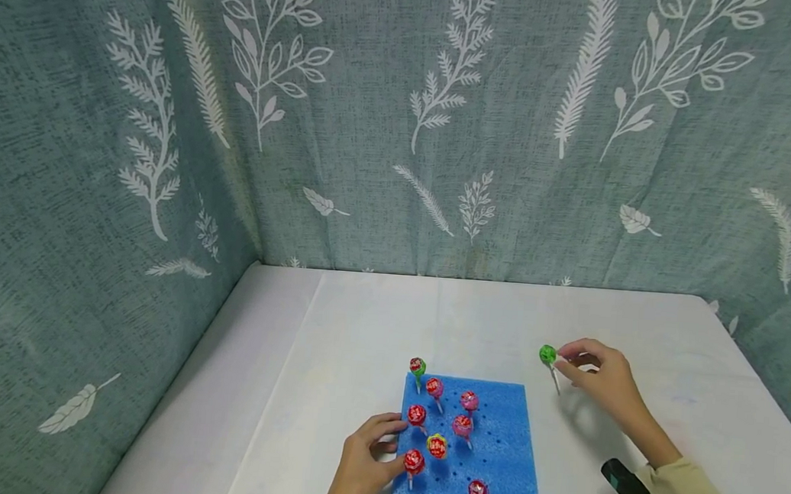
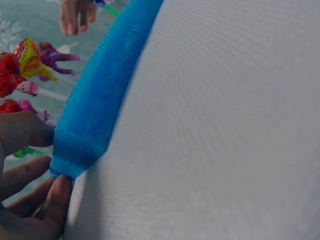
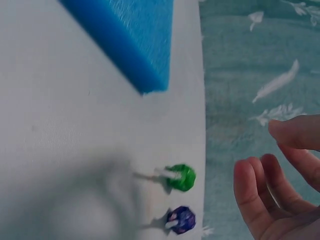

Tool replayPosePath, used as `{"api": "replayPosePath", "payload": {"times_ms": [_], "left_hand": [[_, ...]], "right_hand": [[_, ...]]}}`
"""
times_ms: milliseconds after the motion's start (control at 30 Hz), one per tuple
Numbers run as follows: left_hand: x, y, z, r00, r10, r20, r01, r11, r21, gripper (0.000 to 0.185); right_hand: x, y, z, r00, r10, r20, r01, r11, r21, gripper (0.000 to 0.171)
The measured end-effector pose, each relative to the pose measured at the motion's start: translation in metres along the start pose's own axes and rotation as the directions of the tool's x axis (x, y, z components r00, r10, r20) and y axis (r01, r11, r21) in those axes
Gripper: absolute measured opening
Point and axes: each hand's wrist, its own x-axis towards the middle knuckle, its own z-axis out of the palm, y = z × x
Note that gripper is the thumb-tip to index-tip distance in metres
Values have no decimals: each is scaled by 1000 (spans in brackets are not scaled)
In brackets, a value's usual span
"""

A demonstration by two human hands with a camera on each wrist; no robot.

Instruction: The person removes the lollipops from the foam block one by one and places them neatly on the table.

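From the head view, the left hand (image 1: 362, 467) rests at the left edge of a blue foam block (image 1: 498, 453) on the white table (image 1: 334, 334), its fingers loosely curled against the side of the foam, beside the red lollipops (image 1: 417, 414) standing in it. The right hand (image 1: 603, 380) is raised to the right of the foam, well apart from it, and pinches the stick of a green lollipop (image 1: 548, 355) between thumb and fingertips. In the left wrist view, the fingers (image 2: 57, 197) touch the corner of the foam block (image 2: 100, 95), with wrapped lollipops (image 2: 25, 62) just above them. In the right wrist view, the fingers (image 3: 260, 192) appear slightly bent; I cannot tell the grip here, and a green lollipop (image 3: 180, 177) and a purple lollipop (image 3: 181, 219) show near the foam's corner (image 3: 130, 40).
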Motion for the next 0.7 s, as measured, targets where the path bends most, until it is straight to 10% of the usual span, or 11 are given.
{"api": "replayPosePath", "payload": {"times_ms": [700], "left_hand": [[1,-5,0,1000,7,5,-7,1000,-14,45]], "right_hand": [[-8,-31,21,997,-57,48,56,998,32,15]]}}
